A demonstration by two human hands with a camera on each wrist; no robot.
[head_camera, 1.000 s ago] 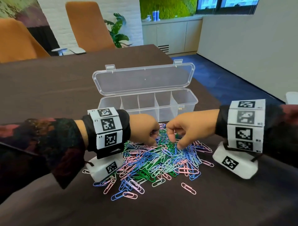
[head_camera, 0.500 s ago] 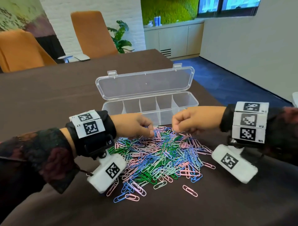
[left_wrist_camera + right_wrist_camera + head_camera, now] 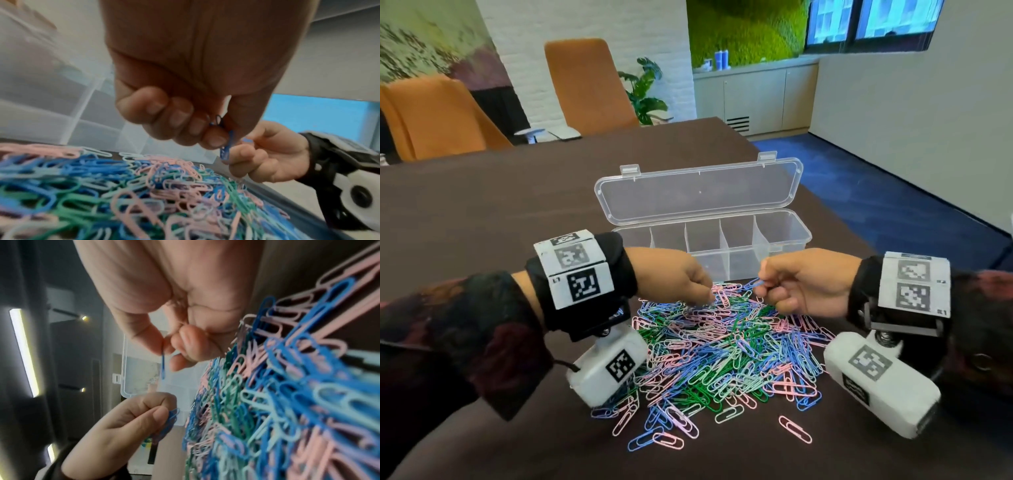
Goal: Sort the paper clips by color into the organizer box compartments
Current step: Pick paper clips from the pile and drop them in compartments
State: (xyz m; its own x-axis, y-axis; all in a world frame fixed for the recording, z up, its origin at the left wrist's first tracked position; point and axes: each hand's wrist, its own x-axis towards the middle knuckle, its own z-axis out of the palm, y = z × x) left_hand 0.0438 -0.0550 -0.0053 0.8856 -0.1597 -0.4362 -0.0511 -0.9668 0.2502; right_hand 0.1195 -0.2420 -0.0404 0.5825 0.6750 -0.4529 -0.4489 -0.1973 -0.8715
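While the right hand [image 3: 804, 284] pinches a single blue paper clip [image 3: 163, 366] between thumb and forefinger, its grip narrow and raised just above the pile of paper clips [image 3: 726, 356], the left hand [image 3: 674, 275] holds several blue clips [image 3: 225, 146] in curled fingers at the pile's far edge. The mixed pink, blue and green pile lies on the dark counter [image 3: 482, 212]. Just behind it stands the clear organizer box [image 3: 787, 233], lid open and tilted back.
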